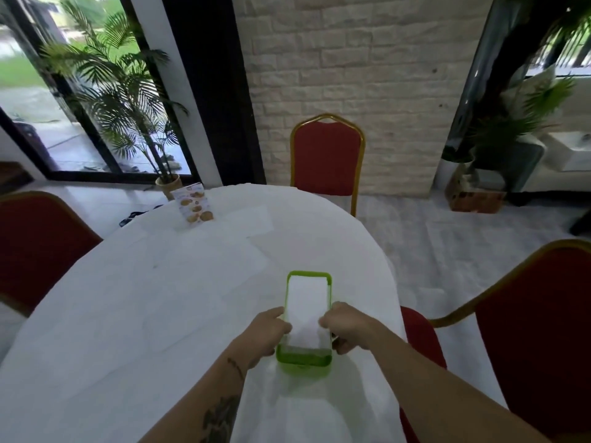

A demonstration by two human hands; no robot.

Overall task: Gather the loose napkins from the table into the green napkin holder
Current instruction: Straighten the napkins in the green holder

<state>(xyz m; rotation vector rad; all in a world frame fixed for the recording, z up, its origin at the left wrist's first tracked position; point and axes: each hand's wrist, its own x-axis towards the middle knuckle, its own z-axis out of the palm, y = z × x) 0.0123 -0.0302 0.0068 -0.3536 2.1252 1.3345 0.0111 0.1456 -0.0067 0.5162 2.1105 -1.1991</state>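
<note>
The green napkin holder stands on the white table near its front right edge. A stack of white napkins lies inside it. My left hand pinches the near left edge of the stack. My right hand pinches the near right edge, its fingers curled beside the holder's wall. Several loose white napkins lie flat on the tablecloth farther back; one such loose napkin sits beyond the holder, hard to tell apart from the cloth.
A small menu card with food pictures stands at the far left of the table. Red chairs with gold frames surround it: one at the far side, one on the left, one on the right. Potted palms stand by the windows.
</note>
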